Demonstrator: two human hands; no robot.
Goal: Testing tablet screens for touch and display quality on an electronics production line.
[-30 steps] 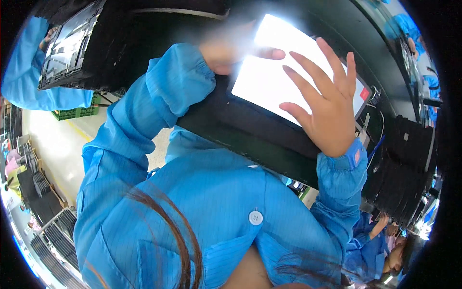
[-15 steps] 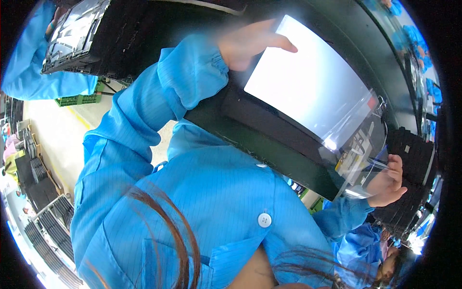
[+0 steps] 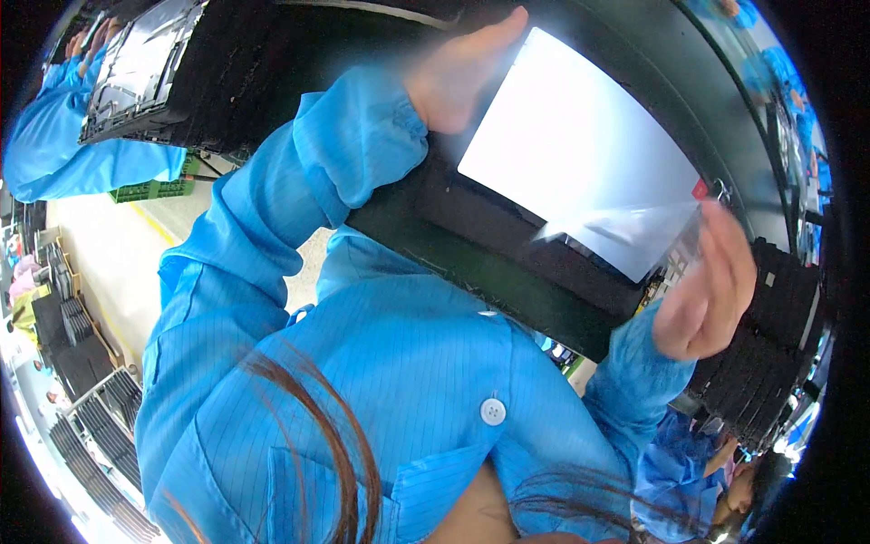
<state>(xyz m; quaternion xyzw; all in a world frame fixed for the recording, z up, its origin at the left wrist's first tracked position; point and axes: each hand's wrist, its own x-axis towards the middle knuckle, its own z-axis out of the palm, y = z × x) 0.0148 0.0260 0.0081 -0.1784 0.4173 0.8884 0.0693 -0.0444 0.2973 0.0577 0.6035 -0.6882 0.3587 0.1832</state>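
A bright white flat panel (image 3: pixel 571 136) lies on a black foam strip (image 3: pixel 489 204) on the dark green bench in front of me. Beside its left edge is my left hand (image 3: pixel 458 77), somewhat blurred, one digit stretched out and lifted off the panel; its other fingers are hard to make out. My right hand (image 3: pixel 711 290) is closed at the panel's right end, fingertips pinching a clear plastic film (image 3: pixel 625 220). That film is folded back over the panel's right part. A small red tab (image 3: pixel 700 189) shows right by my fingertips.
Stacked black trays (image 3: pixel 227 82) with shiny panels on top stand at the upper left, near another person's blue sleeve (image 3: pixel 91 163). More black trays (image 3: pixel 761 354) are stacked at the right. A green crate (image 3: pixel 154 189) sits on the floor; another person (image 3: pixel 680 480) is at lower right.
My right hand has come inward and up to the panel's right end, and the film now folds back over the panel. My left thumb has lifted off the panel's surface.
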